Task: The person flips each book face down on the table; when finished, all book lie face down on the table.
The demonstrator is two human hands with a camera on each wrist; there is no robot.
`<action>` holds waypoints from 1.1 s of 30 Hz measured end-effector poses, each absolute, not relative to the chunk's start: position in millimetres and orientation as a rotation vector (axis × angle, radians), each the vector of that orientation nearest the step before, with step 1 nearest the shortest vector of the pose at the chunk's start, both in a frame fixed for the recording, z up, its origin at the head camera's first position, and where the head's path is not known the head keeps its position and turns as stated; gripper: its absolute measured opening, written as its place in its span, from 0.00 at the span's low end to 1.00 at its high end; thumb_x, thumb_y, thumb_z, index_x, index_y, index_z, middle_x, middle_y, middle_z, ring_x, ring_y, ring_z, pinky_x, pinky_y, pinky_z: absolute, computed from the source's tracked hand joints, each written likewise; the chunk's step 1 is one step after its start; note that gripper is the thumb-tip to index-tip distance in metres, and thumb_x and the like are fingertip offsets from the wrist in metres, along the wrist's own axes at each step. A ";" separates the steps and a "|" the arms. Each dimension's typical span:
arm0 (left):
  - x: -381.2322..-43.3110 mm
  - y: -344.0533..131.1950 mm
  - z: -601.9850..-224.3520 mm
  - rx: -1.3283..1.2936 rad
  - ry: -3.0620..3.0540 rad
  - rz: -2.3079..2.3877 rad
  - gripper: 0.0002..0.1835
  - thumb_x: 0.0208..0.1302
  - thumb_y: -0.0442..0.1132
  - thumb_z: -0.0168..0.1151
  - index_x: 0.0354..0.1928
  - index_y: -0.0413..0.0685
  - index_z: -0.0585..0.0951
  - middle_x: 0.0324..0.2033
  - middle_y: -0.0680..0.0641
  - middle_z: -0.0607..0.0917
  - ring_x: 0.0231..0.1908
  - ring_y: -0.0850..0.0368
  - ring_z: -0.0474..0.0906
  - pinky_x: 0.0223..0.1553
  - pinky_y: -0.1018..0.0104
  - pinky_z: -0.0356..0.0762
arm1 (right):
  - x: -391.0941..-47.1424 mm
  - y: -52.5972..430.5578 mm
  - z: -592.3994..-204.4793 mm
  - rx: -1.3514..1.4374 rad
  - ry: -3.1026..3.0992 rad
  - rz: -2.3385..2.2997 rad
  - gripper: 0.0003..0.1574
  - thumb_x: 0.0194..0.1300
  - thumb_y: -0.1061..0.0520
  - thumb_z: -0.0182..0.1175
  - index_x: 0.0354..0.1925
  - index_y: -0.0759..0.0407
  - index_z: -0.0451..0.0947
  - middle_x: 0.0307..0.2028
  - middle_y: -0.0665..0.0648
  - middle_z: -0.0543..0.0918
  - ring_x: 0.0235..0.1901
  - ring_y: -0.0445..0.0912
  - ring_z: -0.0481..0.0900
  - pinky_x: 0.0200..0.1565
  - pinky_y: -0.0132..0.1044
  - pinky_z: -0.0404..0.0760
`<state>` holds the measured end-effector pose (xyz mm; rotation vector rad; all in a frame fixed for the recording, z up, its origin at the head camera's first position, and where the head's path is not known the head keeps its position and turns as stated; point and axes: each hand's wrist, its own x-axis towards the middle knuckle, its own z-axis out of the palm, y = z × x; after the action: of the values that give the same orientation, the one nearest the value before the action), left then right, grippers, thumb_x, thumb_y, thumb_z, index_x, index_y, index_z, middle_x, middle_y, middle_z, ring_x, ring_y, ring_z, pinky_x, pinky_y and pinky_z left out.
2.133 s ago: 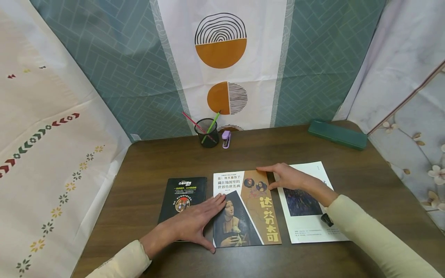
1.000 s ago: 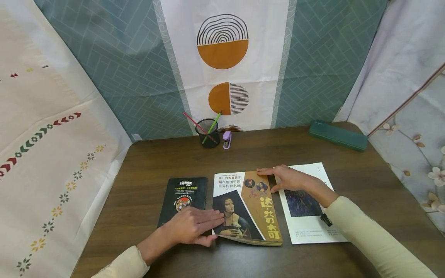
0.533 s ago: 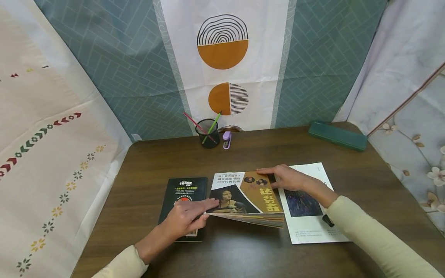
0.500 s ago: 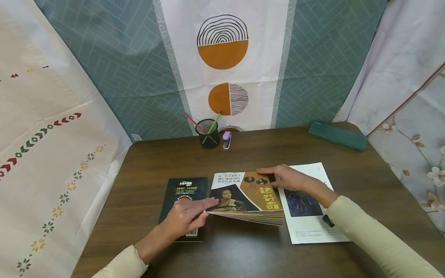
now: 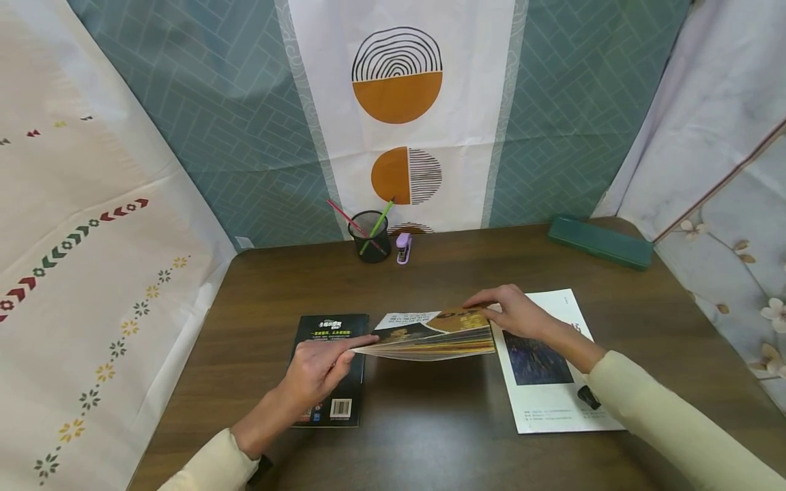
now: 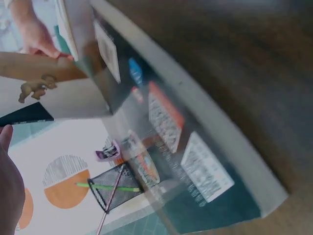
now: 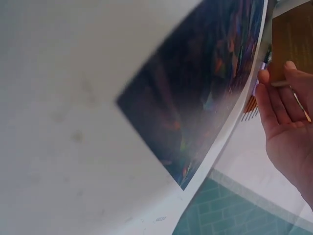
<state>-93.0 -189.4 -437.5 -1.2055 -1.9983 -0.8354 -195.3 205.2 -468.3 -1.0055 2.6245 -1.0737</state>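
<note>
A picture book [image 5: 430, 339] with a white and brown cover is held tilted above the table, its near side raised and its page edges facing me. My left hand [image 5: 316, 368] pinches its near left corner, index finger on the cover and thumb at the page edges. At the right side, my right hand [image 5: 518, 314] grips the book near its far corner. The right wrist view shows that hand's fingers and thumb around the brown corner [image 7: 293, 44]. The left wrist view shows the underside [image 6: 54, 85] of the book.
A dark book [image 5: 340, 389] lies to the left, partly under my left hand. To the right lies a white book [image 5: 540, 406] with a dark picture. At the back stand a mesh pen cup [image 5: 370, 239] with pencils, a purple stapler [image 5: 403, 248] and a green case [image 5: 600, 243].
The picture book lay flat at first; my left hand took its near left corner and raised the near side up and away. My right hand stayed at the right side.
</note>
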 end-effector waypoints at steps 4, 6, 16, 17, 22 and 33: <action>-94.7 -190.7 -431.7 -1.161 -1.969 -0.852 0.24 0.87 0.49 0.48 0.54 0.40 0.89 0.15 0.61 0.64 0.14 0.70 0.51 0.17 0.80 0.50 | -190.4 208.1 -464.5 -0.934 2.671 -1.124 0.18 0.73 0.70 0.64 0.56 0.58 0.89 0.51 0.56 0.90 0.54 0.57 0.87 0.56 0.57 0.84; -95.7 -192.0 -429.2 -1.134 -1.956 -0.851 0.22 0.86 0.48 0.50 0.53 0.40 0.89 0.15 0.61 0.66 0.13 0.70 0.52 0.16 0.81 0.52 | -188.1 210.5 -462.7 -0.907 2.703 -1.150 0.18 0.72 0.71 0.65 0.55 0.60 0.89 0.50 0.57 0.91 0.52 0.57 0.88 0.54 0.57 0.85; -103.5 -201.2 -410.7 -1.004 -1.931 -0.865 0.19 0.83 0.44 0.57 0.53 0.33 0.88 0.26 0.48 0.89 0.14 0.68 0.60 0.16 0.80 0.55 | -176.5 213.5 -448.3 -0.777 2.718 -1.311 0.11 0.69 0.67 0.70 0.47 0.58 0.91 0.42 0.52 0.92 0.45 0.52 0.90 0.50 0.53 0.88; -104.1 -201.7 -409.1 -1.002 -1.935 -0.875 0.19 0.82 0.44 0.58 0.53 0.33 0.88 0.30 0.45 0.91 0.14 0.68 0.62 0.16 0.80 0.55 | -175.4 214.0 -446.7 -0.757 2.720 -1.320 0.11 0.69 0.67 0.70 0.48 0.58 0.91 0.42 0.53 0.91 0.45 0.53 0.90 0.51 0.54 0.87; -104.2 -201.8 -404.9 -0.975 -1.983 -0.908 0.20 0.80 0.47 0.62 0.52 0.35 0.89 0.38 0.41 0.93 0.19 0.64 0.76 0.18 0.82 0.58 | -171.5 217.3 -441.2 -0.703 2.736 -1.338 0.11 0.69 0.66 0.69 0.49 0.59 0.90 0.43 0.55 0.91 0.47 0.56 0.90 0.52 0.55 0.86; -103.4 -206.4 -399.8 -0.825 -2.104 -1.049 0.20 0.58 0.22 0.76 0.53 0.38 0.90 0.42 0.41 0.93 0.28 0.58 0.86 0.30 0.78 0.81 | -164.4 219.2 -430.0 -0.647 2.736 -1.417 0.12 0.71 0.64 0.69 0.52 0.60 0.89 0.43 0.55 0.92 0.45 0.53 0.91 0.50 0.50 0.88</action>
<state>-103.4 -206.4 -399.8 -0.8251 -2.1037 -1.0493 -164.4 219.2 -430.0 -0.6471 2.7364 -1.4166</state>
